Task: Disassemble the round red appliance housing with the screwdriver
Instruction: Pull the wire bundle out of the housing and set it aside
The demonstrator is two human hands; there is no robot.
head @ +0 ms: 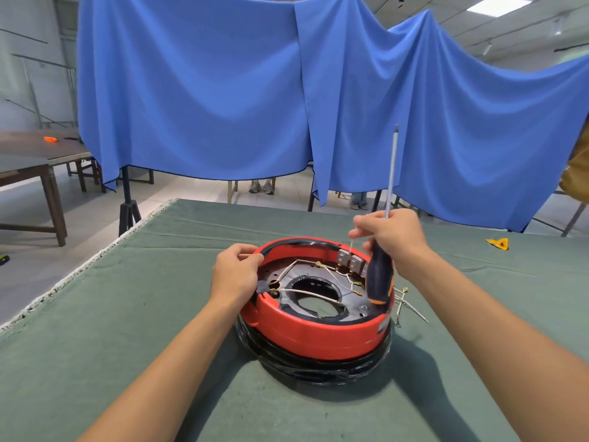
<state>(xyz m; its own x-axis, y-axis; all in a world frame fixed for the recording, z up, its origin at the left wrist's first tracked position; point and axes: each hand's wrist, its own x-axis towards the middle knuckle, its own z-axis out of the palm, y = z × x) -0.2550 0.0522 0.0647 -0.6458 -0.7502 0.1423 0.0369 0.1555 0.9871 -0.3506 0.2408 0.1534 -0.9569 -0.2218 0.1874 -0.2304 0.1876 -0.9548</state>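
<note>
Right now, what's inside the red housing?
Inside the red housing: a black plate with a central opening, white wires and grey terminal blocks. The screwdriver handle and right hand cover part.

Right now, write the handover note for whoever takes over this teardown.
Left hand: grips the left rim of the red housing, steadying it.
Right hand: holds the screwdriver reversed, shaft up and handle down over the housing's right side, while its fingertips pinch a thin wire by the grey terminal blocks.
Housing sits open side up on the green table cloth, on a black base wrapped in film. White wires still cross the black inner plate.
Loose wires and a small brass piece lie on the cloth at its right.
Left to do: free the remaining wires, then separate the inner plate.
</note>
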